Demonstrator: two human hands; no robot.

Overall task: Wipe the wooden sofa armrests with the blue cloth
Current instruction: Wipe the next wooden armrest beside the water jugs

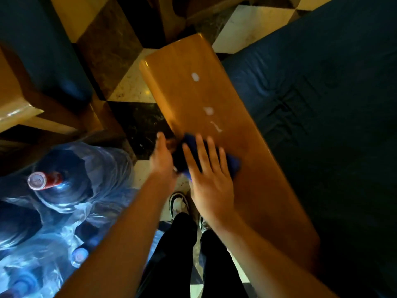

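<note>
While the right hand [211,179] lies flat with its fingers [202,147] straight and spread, it presses the blue cloth [233,163] onto the near-middle stretch of the wooden armrest [193,61], the cloth showing past the fingertips and at the hand's right edge. Just left of it, the left hand [163,160] reaches to the armrest's left edge beside the cloth; motion blur keeps me from telling whether its fingers pinch the cloth, touch the wood or hold nothing. Beyond the cloth, toward the far end, the armrest carries pale spots [195,76] and a short streak, perhaps cleaner or glare, so I judge that the wiping has only begun on this armrest: the far half looks unwiped, and any other armrests remain to be done. To the right of the armrest lies the dark blue seat cushion [322,93]. To the left stands another wooden chair [19,110] with a blue cushion, on a checkered floor [133,87]. At near left, large water bottles [62,190] wrapped in clear plastic stand together; one shows a red cap [43,180], and they appear sealed, though how full they are cannot be told. The person's dark trousers and shoes [178,204] show below the arms.
</note>
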